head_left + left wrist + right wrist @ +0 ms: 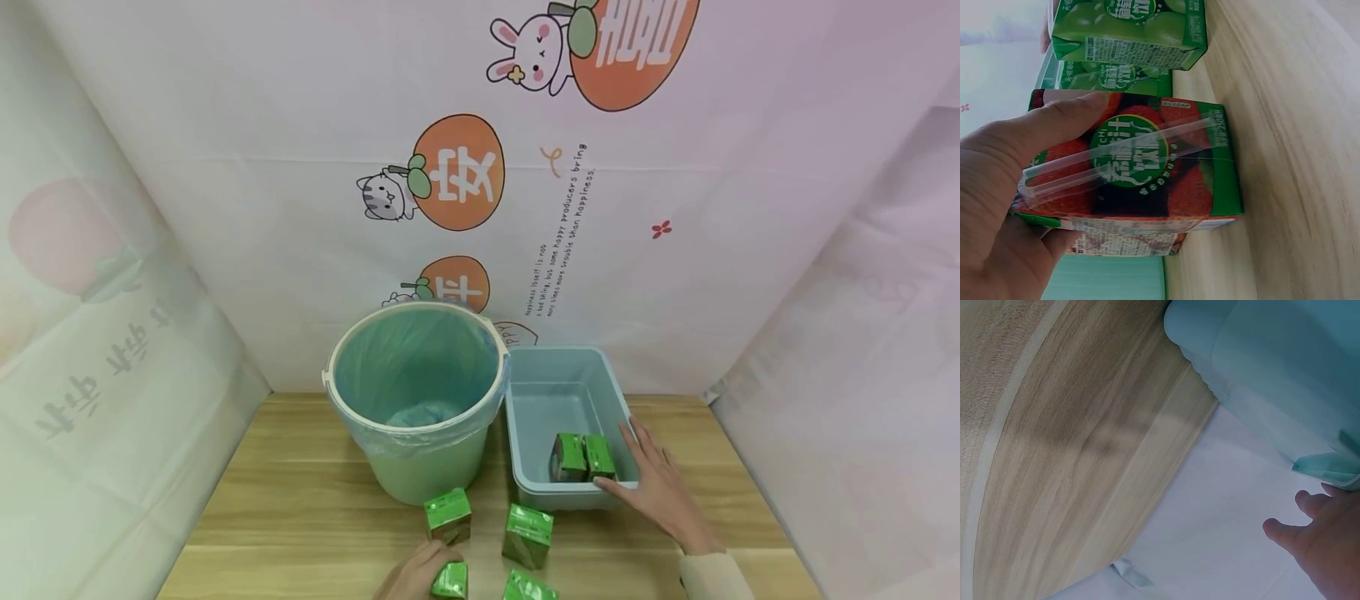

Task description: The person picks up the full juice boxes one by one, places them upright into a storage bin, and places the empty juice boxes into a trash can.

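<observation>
One carton, long axis upright, is gripped by the left hand; the right hand splays.

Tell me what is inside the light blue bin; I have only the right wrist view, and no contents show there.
Observer: In the head view, two green-topped cartons stand side by side in the bin, at the end nearest the person.

Operator: Report what the left hand is doing.

Observer: The left hand holds a strawberry carton, its thumb lying across the printed front in the left wrist view.

Operator: Count any other cartons on the table.

Observer: Three other cartons show on the table in the head view, the lowest one cut off by the picture's edge.
</observation>
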The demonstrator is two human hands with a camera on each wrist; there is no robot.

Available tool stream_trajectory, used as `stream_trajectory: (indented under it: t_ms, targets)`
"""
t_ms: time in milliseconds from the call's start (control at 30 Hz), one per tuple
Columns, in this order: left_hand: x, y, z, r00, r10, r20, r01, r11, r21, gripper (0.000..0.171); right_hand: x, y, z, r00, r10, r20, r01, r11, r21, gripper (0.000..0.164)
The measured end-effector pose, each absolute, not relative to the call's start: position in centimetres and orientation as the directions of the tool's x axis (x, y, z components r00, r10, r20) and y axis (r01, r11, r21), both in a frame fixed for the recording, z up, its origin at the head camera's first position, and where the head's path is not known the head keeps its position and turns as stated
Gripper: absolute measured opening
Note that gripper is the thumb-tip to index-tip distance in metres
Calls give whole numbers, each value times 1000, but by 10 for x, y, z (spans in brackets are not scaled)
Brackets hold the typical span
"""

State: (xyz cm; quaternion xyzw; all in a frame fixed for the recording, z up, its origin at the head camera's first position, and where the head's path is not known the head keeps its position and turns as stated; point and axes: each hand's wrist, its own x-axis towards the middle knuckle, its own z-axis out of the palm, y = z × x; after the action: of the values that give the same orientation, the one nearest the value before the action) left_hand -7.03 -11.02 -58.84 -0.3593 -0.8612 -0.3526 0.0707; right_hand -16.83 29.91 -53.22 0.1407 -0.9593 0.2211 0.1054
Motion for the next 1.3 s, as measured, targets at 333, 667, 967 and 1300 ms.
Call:
stream_trajectory:
  t_ms: [333, 667, 967, 1300]
  targets:
    - [-53, -119, -561, -864, 503, 28, 316, 498, 807, 57, -169, 300, -535, -943, -218, 251, -307, 861, -406, 99]
    - [-64, -124, -565, -774, 562, 291, 566, 410, 715, 36, -170, 300, -534, -941, -220, 258, -311, 861, -402, 99]
    - [-64, -125, -538, -666, 649, 368, 728, 459, 509, 36, -171, 300, -535, -937, -218, 273, -316, 862, -396, 100]
    - [-67, -104, -483, -717, 534, 448, 683, 407, 607, 30, -170, 301, -535, -941, -216, 259, -308, 864, -399, 100]
